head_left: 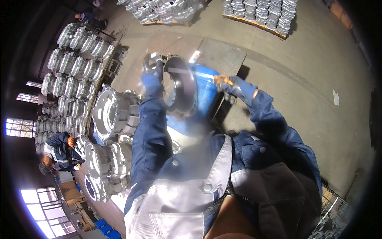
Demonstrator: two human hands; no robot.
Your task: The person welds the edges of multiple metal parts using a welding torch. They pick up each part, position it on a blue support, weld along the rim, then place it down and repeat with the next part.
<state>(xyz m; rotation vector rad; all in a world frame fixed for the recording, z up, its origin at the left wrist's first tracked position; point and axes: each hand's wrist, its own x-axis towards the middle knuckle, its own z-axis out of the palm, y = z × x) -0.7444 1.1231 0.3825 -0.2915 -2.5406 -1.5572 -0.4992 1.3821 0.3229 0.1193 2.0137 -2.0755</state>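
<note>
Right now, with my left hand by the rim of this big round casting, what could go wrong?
Your left hand is close to the rim of the round casting, so it might get pinched or scraped if the metal shifts. The pale strip runs from near your right hand across the opening and could catch on the edge, though blur hides its details. The white-and-orange container near the casting could get bumped.

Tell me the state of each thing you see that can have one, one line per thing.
Left hand: gloved, at the round housing's edge
Right hand: gloved, curled, grip unclear
Pale strip: straight, ending at the right hand
Round housing: hollow, opening exposed
Jacket zip: partly open
Paper on floor: lying flat
Pallet castings: stacked
</note>
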